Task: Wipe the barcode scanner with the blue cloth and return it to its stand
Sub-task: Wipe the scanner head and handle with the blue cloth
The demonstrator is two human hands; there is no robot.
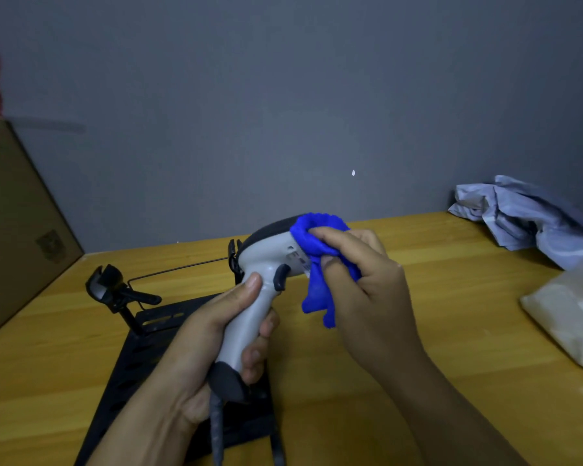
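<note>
My left hand (pixel 212 334) grips the handle of the grey barcode scanner (pixel 263 264), holding it upright above the table with its dark-topped head pointing right. A grey cable hangs from the handle's base. My right hand (pixel 360 274) holds the bunched blue cloth (pixel 317 250) pressed against the front of the scanner's head; part of the cloth dangles below. The black stand (pixel 111 290), with an empty cradle on a short post, rises from a black slotted base plate (pixel 142 358) to the left of my hands.
A cardboard box (pixel 17 213) stands at the left edge with something red on top. Crumpled grey plastic packaging (pixel 525 216) and a whitish bag (pixel 572 314) lie at the right. A grey wall closes the back of the wooden table (pixel 418 331).
</note>
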